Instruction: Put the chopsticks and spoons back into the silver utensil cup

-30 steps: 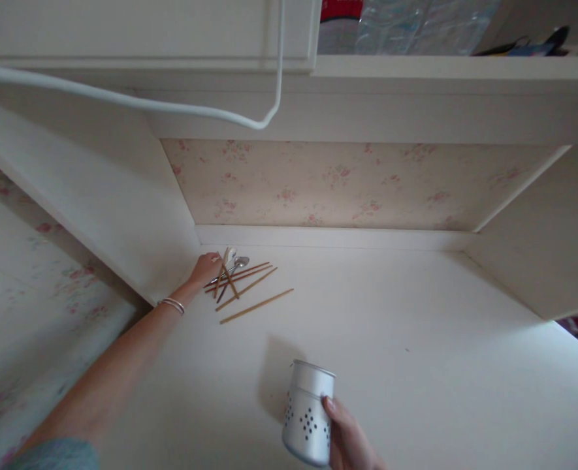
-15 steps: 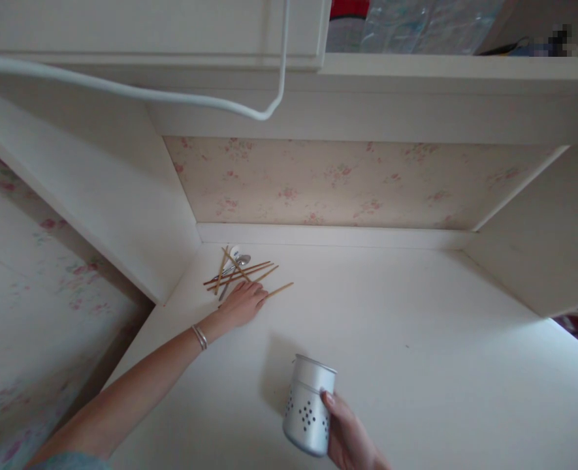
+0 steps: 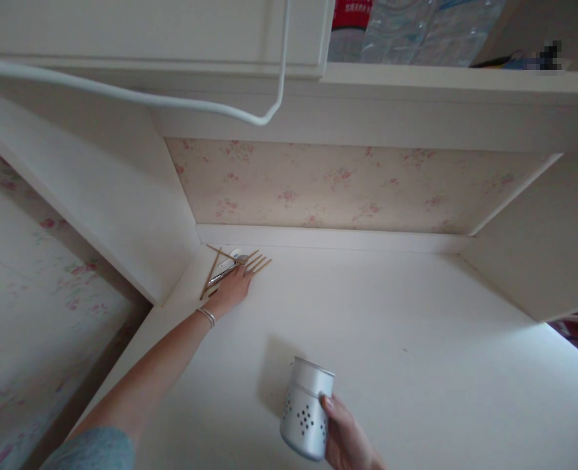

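Chopsticks (image 3: 211,273) fan out under and beyond the left hand (image 3: 234,285) — whether it grips any, I can't tell — crossing a spoon (image 3: 242,259) past its fingertips. The right hand (image 3: 345,431), well apart, clasps a perforated metal holder (image 3: 305,411) over the tabletop (image 3: 416,391).

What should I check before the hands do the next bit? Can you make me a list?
1. Right hand has hold of the silver cup: ok, its thumb is on the cup's side.
2. Cup's rim is at the top: ok, though the cup leans a little.
3. Nothing inside the cup: cannot tell, the inside is hidden.
4. Left hand has a firm grip on the thin sticks: cannot tell, the hand hides its own grip.
5. Sticks all point the same way: not ok, some lie at different angles.
6. Left hand is apart from the cup: ok, white counter shows between them.
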A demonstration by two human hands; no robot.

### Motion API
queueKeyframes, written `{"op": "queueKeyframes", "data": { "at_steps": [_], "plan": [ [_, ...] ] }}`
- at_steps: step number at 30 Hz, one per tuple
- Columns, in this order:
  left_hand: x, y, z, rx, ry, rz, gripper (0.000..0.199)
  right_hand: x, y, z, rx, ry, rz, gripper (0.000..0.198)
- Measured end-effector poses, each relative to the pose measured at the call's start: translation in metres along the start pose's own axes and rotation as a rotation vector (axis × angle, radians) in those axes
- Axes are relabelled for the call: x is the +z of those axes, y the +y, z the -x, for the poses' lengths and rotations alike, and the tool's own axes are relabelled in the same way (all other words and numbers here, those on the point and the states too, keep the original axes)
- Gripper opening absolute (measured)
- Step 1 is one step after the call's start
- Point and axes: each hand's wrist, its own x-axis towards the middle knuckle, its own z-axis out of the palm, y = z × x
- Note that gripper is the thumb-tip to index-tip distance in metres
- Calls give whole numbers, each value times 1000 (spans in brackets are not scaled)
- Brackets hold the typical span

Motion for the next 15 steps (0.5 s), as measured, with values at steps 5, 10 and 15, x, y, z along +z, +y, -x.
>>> {"op": "queueKeyframes", "data": {
  "at_steps": [5, 10, 15],
  "plan": [
    [1, -5, 8, -47, 57, -20, 40, -3, -3, -4, 19, 13, -59, 46],
    [-4, -3, 17, -45, 99, 17, 40, 0, -3, -11, 37, 6, -65, 45],
    [-15, 22, 34, -96, 166, 55, 38, 7, -5, -16, -9, 35, 13, 44]
  ]
}}
